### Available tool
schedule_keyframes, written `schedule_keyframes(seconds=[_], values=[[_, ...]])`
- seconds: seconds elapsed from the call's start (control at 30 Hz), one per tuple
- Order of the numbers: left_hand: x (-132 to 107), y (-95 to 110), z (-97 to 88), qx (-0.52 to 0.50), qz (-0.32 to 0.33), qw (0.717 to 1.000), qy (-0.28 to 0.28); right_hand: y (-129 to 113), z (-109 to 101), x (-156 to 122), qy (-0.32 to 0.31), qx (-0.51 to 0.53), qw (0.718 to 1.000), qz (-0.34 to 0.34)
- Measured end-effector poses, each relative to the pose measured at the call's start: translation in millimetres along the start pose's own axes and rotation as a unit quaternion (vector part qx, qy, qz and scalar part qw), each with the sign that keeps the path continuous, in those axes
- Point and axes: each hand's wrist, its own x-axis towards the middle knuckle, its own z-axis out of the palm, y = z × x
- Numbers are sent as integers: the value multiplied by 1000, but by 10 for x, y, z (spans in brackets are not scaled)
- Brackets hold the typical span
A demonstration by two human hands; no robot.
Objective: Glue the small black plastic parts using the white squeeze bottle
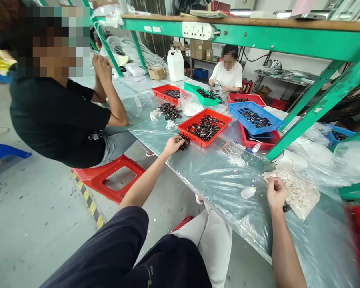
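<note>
My left hand (pixel 173 145) reaches to the table's near edge, its fingers curled and pressed together at a small pile of black parts (pixel 185 142). Whatever is between those fingertips is hidden. Just behind the pile stands a red tray (pixel 205 142) with many more small black metallic parts (pixel 207 126). My right hand (pixel 276 193) is closed in a pinch at the left side of a clear bag of small whitish pieces (pixel 303 194); anything in its fingers is too small to make out. A small black piece (pixel 287 208) shows beside my right wrist.
A small plastic bottle (pixel 248 193) lies between my hands. Blue tray (pixel 256 116), green tray (pixel 202 96) and another red tray (pixel 166 94) stand farther back. A green frame post (pixel 306 108) slants up at right. Co-workers sit left (pixel 57 120) and across (pixel 228 74).
</note>
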Motion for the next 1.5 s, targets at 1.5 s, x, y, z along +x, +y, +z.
schedule_keyframes(seconds=[1.5], values=[[-1543,810,1338,32,380,885,-266,-488,-147,343,-174,-210,961,-52]])
